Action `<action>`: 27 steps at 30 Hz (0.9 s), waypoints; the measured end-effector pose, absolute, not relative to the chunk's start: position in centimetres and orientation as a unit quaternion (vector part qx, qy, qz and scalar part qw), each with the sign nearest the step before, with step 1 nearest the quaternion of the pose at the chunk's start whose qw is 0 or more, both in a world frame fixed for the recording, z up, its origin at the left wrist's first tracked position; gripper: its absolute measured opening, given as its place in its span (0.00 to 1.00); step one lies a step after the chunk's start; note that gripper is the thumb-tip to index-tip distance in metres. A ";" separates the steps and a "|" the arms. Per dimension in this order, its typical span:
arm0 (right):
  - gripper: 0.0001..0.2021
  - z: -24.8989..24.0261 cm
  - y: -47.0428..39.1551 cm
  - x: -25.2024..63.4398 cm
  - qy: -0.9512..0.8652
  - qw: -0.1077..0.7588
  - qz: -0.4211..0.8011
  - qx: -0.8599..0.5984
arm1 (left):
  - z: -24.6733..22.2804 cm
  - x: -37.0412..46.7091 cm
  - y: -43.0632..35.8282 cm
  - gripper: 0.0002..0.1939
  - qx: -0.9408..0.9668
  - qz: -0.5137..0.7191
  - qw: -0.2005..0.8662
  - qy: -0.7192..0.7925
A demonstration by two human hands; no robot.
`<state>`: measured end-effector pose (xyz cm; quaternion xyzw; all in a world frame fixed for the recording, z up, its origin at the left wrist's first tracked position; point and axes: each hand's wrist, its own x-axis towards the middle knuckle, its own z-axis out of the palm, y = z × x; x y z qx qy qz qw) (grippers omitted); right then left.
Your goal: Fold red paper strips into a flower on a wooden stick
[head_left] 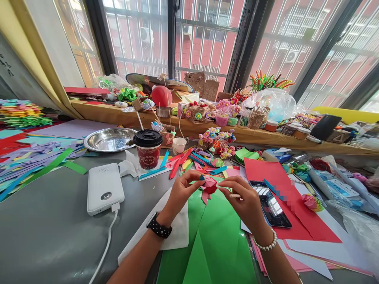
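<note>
Between my two hands is a small red folded paper piece (211, 184), with a pinkish-red strip (205, 197) hanging below it. My left hand (187, 188) is closed in a pinch at its left side; a small blue bit shows at the fingertips. My right hand (244, 194) has its thumb and forefinger pressed together at the right side of the red piece. A short thin white stick (235, 196) pokes out from the curled fingers of that hand. Beneath both hands lies a sheet of green paper (220, 240).
A white power bank (105, 189) with a cable and a lidded paper cup (148, 152) stand left. A metal plate (110, 138) sits behind them. Coloured strips (177, 162) lie ahead. A phone (271, 205) rests on red paper (314, 221) at right. Crafts crowd the window ledge (245, 136).
</note>
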<state>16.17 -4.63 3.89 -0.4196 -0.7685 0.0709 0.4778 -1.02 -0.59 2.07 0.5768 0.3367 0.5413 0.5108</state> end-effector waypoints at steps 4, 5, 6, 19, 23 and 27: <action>0.05 3.9 -4.6 16.1 -0.737 0.484 0.083 -0.465 | 1.9 -0.8 -1.3 0.02 0.663 0.584 0.350 0.312; 0.06 3.8 -4.5 16.0 -0.734 0.479 0.092 -0.473 | 1.8 -0.7 -1.5 0.02 0.681 0.587 0.312 0.308; 0.07 3.8 -4.5 16.0 -0.732 0.474 0.101 -0.479 | 1.7 -0.7 -1.6 0.03 0.699 0.587 0.277 0.301; 0.06 3.6 -4.2 15.7 -0.701 0.521 0.156 -0.462 | 0.8 0.2 -2.3 0.10 0.762 0.578 0.203 0.208; 0.04 3.8 -4.5 15.7 -0.695 0.538 0.147 -0.454 | 1.2 0.0 -2.3 0.09 0.740 0.580 0.242 0.241; 0.03 3.8 -4.6 15.9 -0.710 0.530 0.109 -0.452 | 1.2 -0.5 -1.5 0.24 0.656 0.596 0.352 0.300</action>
